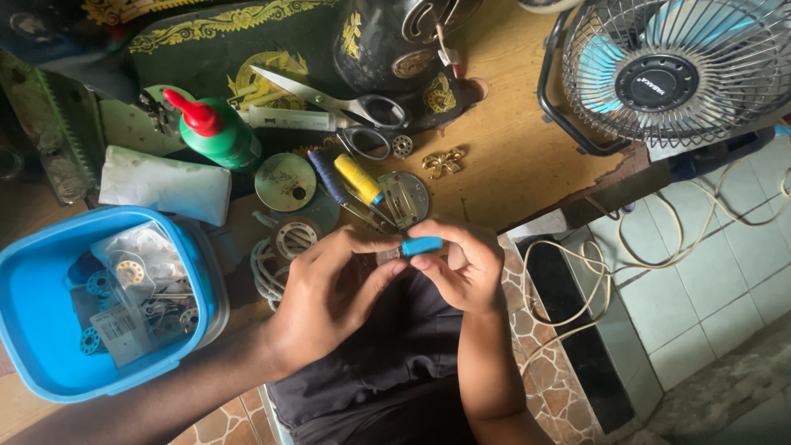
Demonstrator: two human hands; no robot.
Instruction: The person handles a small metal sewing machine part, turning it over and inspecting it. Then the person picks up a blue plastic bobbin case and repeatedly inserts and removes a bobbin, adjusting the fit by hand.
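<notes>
Blue tool [421, 245] pinched between left hand [329, 297] and right hand [461, 268], both gripping, just below scissors [346, 107]. Apparently mid-handling: nothing fitted yet; bobbins untouched in tub [33, 280].

Left hand [329, 292] and right hand [461, 268] meet fingertip to fingertip, apparently pinching

Blue tub [33, 321] of bobbins at left, green bottle [218, 132] with red cap, scissors [346, 107], yellow thread spool [357, 178], small fan [671, 70] on wooden worktop [511, 156], pale cord [610, 264] over tiled floor [709, 280]
</notes>
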